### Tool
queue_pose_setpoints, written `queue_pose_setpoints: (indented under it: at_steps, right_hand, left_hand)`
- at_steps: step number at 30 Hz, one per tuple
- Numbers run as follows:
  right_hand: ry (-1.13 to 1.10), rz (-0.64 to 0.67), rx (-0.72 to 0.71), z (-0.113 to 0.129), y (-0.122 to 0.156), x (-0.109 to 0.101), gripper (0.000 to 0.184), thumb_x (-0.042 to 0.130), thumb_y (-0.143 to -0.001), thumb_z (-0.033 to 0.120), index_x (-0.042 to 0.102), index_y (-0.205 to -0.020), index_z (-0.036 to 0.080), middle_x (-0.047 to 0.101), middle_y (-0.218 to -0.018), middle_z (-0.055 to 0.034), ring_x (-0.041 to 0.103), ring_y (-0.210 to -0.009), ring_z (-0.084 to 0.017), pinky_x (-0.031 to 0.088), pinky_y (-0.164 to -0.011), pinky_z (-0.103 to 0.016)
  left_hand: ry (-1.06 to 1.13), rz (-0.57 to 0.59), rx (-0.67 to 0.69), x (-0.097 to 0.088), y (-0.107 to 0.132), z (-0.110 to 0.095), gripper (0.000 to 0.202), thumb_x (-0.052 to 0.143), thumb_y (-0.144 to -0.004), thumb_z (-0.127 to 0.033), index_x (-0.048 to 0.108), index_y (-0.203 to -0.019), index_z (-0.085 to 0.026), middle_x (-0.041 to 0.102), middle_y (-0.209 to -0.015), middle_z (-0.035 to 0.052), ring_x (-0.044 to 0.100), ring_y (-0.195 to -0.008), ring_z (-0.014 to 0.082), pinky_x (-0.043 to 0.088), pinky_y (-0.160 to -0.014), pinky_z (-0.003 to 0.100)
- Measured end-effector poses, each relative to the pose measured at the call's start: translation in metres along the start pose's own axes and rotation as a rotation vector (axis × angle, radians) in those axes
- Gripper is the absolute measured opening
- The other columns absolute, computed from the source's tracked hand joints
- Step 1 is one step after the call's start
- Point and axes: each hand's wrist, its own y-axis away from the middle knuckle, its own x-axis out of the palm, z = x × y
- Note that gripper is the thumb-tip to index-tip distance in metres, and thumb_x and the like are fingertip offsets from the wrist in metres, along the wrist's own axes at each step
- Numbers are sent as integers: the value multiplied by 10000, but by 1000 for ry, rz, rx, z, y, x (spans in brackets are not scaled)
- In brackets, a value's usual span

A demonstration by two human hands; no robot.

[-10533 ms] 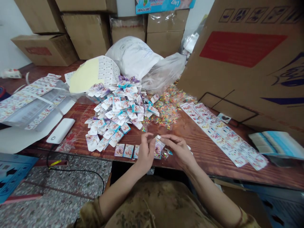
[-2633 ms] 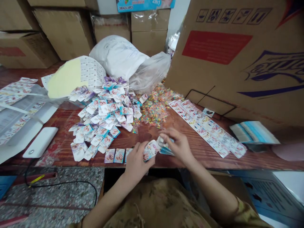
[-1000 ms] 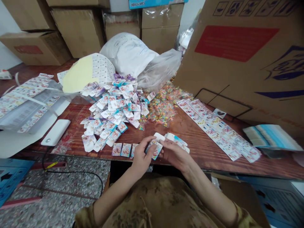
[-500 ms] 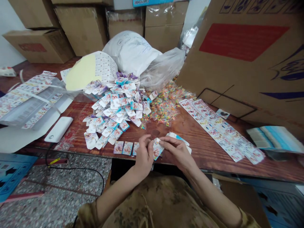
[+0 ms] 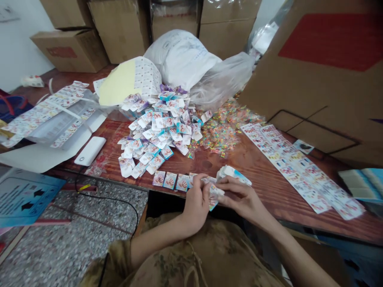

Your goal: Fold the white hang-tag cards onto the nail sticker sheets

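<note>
Near the table's front edge, my left hand point(image 5: 196, 205) is closed on a small printed cardboard box point(image 5: 213, 196) with a red hand picture and blue edge. My right hand point(image 5: 243, 196) pinches the white flap end of the same box from the right. Its fingertips partly hide the box. Just left of my hands stands a row of similar small boxes point(image 5: 169, 180) along the edge. Several flat white-and-blue cartons point(image 5: 235, 174) lie behind my right fingers. Farther back is a heap of small boxes point(image 5: 155, 129), beside a spread of clear packets point(image 5: 223, 133) with coloured bits.
Sticker sheets point(image 5: 299, 171) lie at right before a big carton point(image 5: 311, 91). A white power bank point(image 5: 90, 150) with a cable lies at left, near strapped printed sheets point(image 5: 64, 109). Plastic bags point(image 5: 179, 56) and cardboard boxes point(image 5: 119, 30) stand behind.
The view has turned left, so the table's things appear farther right. The small box is tilted in my hands, and my right fingers have moved onto its flap end.
</note>
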Motion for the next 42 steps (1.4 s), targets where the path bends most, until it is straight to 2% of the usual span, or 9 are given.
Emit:
queue_pose_setpoints:
  at_steps: [5, 8, 13, 16, 21, 27, 31, 36, 42]
  right_hand:
    - [286, 69, -9, 0, 16, 10, 526, 798, -721, 439, 675, -1173, 200, 657, -1037, -100, 653, -942, -239, 550, -815, -346]
    - [314, 105, -24, 4, 12, 23, 518, 743, -771, 385, 627, -1240, 197, 645, -1058, -105, 652, -956, -235, 555, -828, -350]
    - [412, 69, -34, 4, -4, 43, 739, 764, -711, 395, 517, -1373, 179, 611, -1236, -161, 617, -1123, -310, 527, -933, -434]
    - [428, 23, -48, 4, -11, 46, 675, 725, -745, 348, 509, -1366, 192, 637, -1201, -147, 637, -1085, -296, 546, -896, -423]
    - [374, 20, -123, 8, -15, 41, 577, 720, -771, 332, 532, -1303, 209, 659, -1132, -122, 650, -1023, -267, 558, -845, -395]
    - [283, 2, -180, 12, -14, 32, 560, 748, -768, 368, 572, -1278, 216, 669, -1134, -127, 652, -1028, -264, 541, -872, -390]
    - [85, 57, -76, 19, -17, 21, 489, 742, -786, 434, 651, -1215, 217, 701, -1088, -101, 674, -974, -237, 550, -827, -334]
    - [-200, -75, 107, 18, -22, 20, 210, 638, -882, 387, 765, -903, 221, 739, -777, -39, 677, -655, -159, 557, -611, -260]
    - [-107, -149, 75, 19, -21, 21, 231, 676, -837, 415, 778, -838, 208, 752, -791, -61, 675, -662, -176, 563, -625, -284]
  left_hand:
    - [18, 83, -139, -5, 9, 7, 224, 412, -972, -293, 435, -1180, -215, 616, -891, 34, 617, -846, 191, 463, -773, 316]
    - [22, 25, -158, -14, 11, 8, 210, 398, -975, -303, 443, -1162, -217, 600, -864, 23, 603, -810, 181, 456, -740, 302]
    - [62, -109, -122, -25, 12, 8, 187, 401, -982, -300, 466, -1132, -211, 606, -995, 52, 599, -909, 177, 455, -831, 315]
    - [60, -149, -77, -29, 11, 10, 215, 388, -985, -272, 480, -1170, -213, 602, -1096, 67, 586, -1013, 183, 447, -893, 320]
    - [16, -70, -9, -32, 9, 9, 286, 329, -999, -258, 529, -1198, -213, 596, -1217, 75, 551, -1150, 194, 409, -996, 346]
    - [85, -21, -43, -29, 9, 2, 250, 406, -989, -317, 508, -1192, -214, 594, -1172, 76, 553, -1109, 194, 419, -980, 342]
    - [93, -49, 5, -32, 7, 4, 248, 383, -1000, -306, 501, -1200, -220, 572, -1172, 75, 543, -1095, 185, 422, -959, 324]
    - [55, -31, 48, -35, 6, 6, 265, 354, -1013, -304, 497, -1220, -220, 584, -1142, 74, 562, -1045, 180, 440, -910, 311]
    - [-38, -6, 104, -34, 4, 4, 296, 345, -1003, -246, 471, -1268, -207, 598, -1193, 94, 585, -1069, 190, 449, -925, 329]
